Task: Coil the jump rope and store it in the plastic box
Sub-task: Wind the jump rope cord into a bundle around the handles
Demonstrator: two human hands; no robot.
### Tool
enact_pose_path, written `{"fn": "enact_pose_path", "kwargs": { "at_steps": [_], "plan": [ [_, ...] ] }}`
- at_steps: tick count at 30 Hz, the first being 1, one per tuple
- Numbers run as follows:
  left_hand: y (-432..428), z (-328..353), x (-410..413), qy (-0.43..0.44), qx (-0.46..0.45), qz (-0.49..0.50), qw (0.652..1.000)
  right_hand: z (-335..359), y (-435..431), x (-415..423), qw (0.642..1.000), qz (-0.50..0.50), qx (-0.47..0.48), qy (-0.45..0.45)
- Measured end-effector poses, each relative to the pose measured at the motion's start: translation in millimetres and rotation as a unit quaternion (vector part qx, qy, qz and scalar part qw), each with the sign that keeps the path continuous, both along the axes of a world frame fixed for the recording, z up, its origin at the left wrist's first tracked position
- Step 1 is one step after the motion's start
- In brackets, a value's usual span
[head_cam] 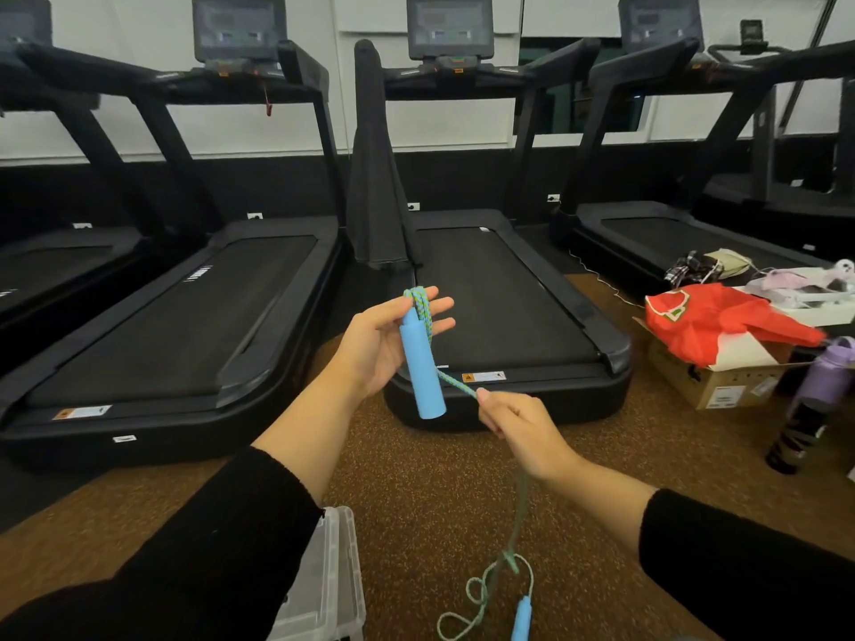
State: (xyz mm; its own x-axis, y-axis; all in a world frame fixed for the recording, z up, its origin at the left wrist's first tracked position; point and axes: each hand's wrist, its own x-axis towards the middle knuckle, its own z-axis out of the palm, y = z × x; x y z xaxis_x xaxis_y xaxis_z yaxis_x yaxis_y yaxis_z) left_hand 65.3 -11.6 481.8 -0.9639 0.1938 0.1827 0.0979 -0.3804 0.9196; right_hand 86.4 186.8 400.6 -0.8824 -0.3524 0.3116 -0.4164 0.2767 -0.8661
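The left hand (384,344) holds 1 blue handle (422,367) upright against a mostly open palm, thumb behind it, with a loop of rope (423,312) over the fingers. The right hand (523,430) pinches the rope just below that handle, fingers closed on it. The rest trails down to the floor (416,501), where it lies in loose curls beside handle 2 (522,619). The braided cord looks light and limp, likely to kink or slip off the fingers, so it is best gripped near the handle and fed in short lengths. The box (331,580) sits low at the left, partly hidden by the sleeve; open floor lies between it and the treadmill (509,316) edge.
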Motion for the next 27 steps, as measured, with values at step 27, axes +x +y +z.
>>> {"fn": "enact_pose_path", "kwargs": {
  "at_steps": [27],
  "plan": [
    [28.3, -26.4, 28.0, 0.020, -0.090, -0.131, 0.987, 98.9, -14.1, -54.5, 0.982, 0.037, 0.120, 0.142]
  ]
}}
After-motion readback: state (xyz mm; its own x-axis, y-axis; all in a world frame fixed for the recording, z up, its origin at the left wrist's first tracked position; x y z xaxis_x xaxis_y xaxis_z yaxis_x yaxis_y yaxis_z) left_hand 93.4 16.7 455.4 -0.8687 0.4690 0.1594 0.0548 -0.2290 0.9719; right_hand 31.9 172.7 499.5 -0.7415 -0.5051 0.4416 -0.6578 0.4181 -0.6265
